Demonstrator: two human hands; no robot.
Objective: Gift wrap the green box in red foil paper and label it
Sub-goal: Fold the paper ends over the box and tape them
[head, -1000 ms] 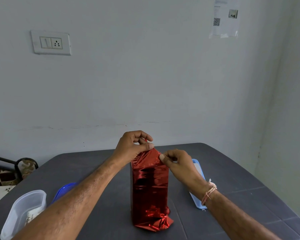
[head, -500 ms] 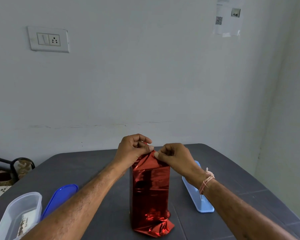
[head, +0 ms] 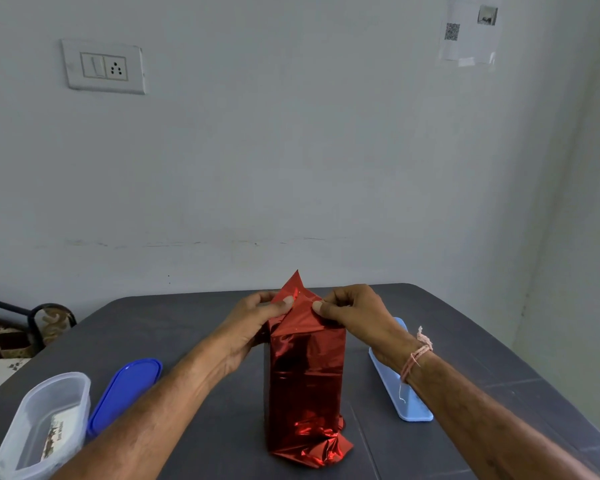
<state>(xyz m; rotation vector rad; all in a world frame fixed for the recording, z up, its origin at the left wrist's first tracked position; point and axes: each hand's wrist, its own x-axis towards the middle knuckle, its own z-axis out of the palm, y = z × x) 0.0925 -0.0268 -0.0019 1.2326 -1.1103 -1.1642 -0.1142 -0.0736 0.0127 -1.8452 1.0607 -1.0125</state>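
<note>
1. Two hands meet at centre frame in the head view: left hand (head: 253, 327) and right hand (head: 357, 317) each pinch the red foil paper (head: 305, 375) peaked above the upright, fully covered green box.
2. Judged step: closing the top end. Next, press those flaps flat and fasten them.

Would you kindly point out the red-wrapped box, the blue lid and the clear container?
red-wrapped box (head: 305, 375): head view, on its front foil face.
blue lid (head: 125, 393): head view, on the middle of its top.
clear container (head: 58, 378): head view, on its far rim.
</note>
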